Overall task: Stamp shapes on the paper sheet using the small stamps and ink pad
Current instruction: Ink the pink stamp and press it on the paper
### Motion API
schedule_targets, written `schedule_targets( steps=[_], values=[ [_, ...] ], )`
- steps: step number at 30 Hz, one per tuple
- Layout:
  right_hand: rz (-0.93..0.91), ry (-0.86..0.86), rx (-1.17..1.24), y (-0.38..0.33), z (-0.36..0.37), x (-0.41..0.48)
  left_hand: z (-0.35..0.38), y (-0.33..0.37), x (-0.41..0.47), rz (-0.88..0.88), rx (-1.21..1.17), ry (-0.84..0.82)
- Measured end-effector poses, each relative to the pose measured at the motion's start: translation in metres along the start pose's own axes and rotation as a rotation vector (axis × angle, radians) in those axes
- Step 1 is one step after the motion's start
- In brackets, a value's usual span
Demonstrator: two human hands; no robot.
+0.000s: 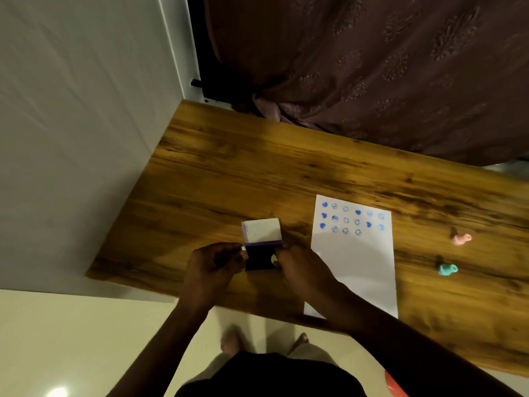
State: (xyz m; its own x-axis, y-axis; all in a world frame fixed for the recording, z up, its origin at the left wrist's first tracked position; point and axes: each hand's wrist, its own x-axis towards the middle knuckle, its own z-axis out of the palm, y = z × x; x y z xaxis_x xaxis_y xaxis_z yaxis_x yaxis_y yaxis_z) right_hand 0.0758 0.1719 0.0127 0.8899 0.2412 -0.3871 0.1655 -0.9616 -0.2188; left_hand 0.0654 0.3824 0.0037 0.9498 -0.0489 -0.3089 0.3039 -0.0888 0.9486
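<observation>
The ink pad (260, 257) lies near the table's front left, its dark blue base showing and its white lid (262, 230) standing raised behind it. My left hand (213, 266) grips the pad's left side. My right hand (300, 267) grips its right side with the thumb on the pad. To the right lies the white paper sheet (355, 262), its top part bearing three rows of blue hearts and smiley faces. A pink stamp (461, 239) and a teal stamp (447, 269) lie on the wood right of the sheet, apart from both hands.
The wooden table (229, 173) ends at a white wall on the left and a brown patterned curtain (372, 67) at the back. Its front edge runs just below my hands. My feet (232, 339) stand on the pale floor. Something orange (395, 385) shows at the bottom right.
</observation>
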Motion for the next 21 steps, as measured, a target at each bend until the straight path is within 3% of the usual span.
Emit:
schedule_targets(
  steps=[8,11,16,21],
  values=[
    [-0.011,0.041,0.036,0.006,0.001,0.007,0.012,0.013,-0.007,0.024,0.021,-0.002],
    [0.02,-0.008,0.226,0.014,0.0,0.013,0.018,0.019,-0.011,0.039,0.055,0.028],
    [0.008,0.066,0.454,0.033,-0.014,0.012,0.032,0.025,-0.021,0.004,0.057,0.042],
    [0.183,0.163,0.897,0.067,-0.029,-0.008,0.052,0.023,-0.026,0.01,0.062,0.021]
  ],
)
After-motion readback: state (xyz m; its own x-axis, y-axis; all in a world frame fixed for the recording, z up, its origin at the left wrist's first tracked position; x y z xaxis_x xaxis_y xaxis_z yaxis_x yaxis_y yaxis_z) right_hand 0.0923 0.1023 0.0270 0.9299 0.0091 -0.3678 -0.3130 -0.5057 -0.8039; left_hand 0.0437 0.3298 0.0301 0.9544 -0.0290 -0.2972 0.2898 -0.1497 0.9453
